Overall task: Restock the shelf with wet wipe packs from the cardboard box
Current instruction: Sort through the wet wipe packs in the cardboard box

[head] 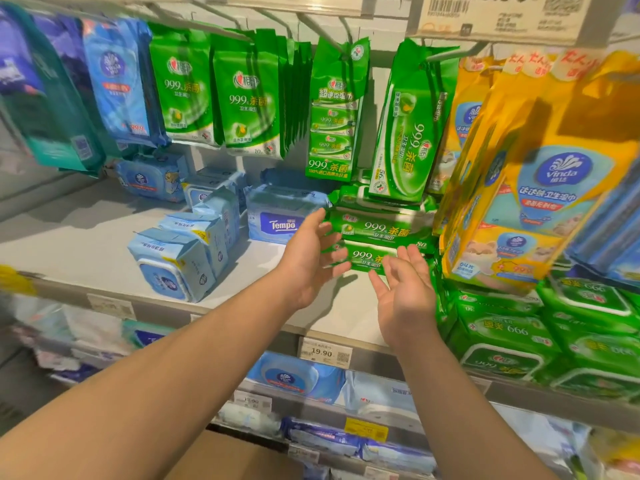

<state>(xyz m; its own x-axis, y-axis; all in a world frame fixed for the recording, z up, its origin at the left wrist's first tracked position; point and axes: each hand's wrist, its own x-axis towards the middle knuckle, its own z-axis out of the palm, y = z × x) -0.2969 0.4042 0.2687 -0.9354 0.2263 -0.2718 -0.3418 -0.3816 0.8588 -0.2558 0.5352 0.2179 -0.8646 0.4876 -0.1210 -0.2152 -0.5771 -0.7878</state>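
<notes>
Both hands, left [308, 252] and right [405, 289], open-fingered, gripping nothing, close before stacked glossy green wet wipe packs [372, 230] on smooth grey shelf [104, 244].

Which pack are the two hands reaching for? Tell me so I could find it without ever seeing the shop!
Find the pale grey shelf board under the hanging packs. Near its middle, right of the blue-and-white Tempo pack, flat green plastic wipe packs sit in a stack. The open left hand and right hand flank the bottom green pack, the lowest one, resting directly on the shelf.
</notes>
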